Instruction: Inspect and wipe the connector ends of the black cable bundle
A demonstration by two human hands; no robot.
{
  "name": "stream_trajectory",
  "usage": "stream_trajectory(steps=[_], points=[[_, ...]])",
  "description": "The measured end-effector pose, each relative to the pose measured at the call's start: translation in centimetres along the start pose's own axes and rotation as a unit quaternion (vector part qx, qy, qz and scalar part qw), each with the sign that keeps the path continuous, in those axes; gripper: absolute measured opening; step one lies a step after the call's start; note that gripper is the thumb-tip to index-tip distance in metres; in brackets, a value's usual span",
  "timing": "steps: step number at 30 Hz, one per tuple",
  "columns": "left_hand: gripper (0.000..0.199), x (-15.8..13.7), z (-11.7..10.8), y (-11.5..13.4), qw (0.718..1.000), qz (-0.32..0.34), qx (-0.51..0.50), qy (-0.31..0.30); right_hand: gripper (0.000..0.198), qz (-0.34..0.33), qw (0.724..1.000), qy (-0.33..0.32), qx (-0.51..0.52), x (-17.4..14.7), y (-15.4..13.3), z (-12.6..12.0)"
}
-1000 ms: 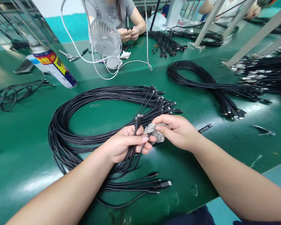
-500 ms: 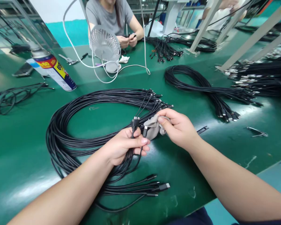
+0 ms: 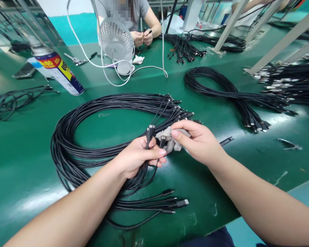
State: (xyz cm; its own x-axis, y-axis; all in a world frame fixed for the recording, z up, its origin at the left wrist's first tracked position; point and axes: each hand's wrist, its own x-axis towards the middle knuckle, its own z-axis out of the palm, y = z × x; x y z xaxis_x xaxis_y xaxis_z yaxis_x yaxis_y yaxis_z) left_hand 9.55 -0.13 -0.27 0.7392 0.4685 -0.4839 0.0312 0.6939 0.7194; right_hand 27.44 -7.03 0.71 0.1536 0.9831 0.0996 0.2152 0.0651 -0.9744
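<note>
My left hand [image 3: 146, 154] is closed round several black USB cables [image 3: 150, 132], their plugs pointing up. One cable's plug [image 3: 162, 141] stands apart from that bunch, between its thumb and fingers. Just right of it, my right hand [image 3: 195, 139] pinches a crumpled grey cloth [image 3: 173, 144], which lies against or right behind the single plug. Under and behind both hands spreads a large coil of black cables [image 3: 69, 137] on the green table. More cable ends [image 3: 180, 203] lie nearer to me, below my left hand.
A spray can [image 3: 58, 70] stands at the left, near a white fan [image 3: 117, 43] with a looping white cord. Another cable bundle [image 3: 221, 85] lies at the right, with tweezers [image 3: 289, 144] in front. Across the table, a person's hands [image 3: 142, 37] hold a dark cable. Metal posts [image 3: 275, 41] rise at right.
The single plug in my left hand has turned slightly, and the grey cloth has bunched differently beside it. The whole view has shifted a little; both hands keep their grips.
</note>
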Motion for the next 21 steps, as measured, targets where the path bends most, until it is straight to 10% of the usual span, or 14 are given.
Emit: stream_trajectory(steps=[11, 17, 21], points=[[0.05, 0.0, 0.4, -0.5, 0.994, 0.048, 0.101, -0.004, 0.015, -0.155, 0.954, -0.07, -0.246, -0.2, -0.3, 0.1], [0.035, -0.1, 0.9, -1.1, 0.979, 0.068, 0.193, 0.013, 0.014, -0.205, 0.932, 0.057, -0.295, 0.7, -0.2, -0.4], [0.024, -1.1, 1.8, -1.6, 0.901, 0.148, 0.408, 0.0, 0.011, -0.173, 0.923, 0.216, -0.269, 2.0, -0.2, -2.9]])
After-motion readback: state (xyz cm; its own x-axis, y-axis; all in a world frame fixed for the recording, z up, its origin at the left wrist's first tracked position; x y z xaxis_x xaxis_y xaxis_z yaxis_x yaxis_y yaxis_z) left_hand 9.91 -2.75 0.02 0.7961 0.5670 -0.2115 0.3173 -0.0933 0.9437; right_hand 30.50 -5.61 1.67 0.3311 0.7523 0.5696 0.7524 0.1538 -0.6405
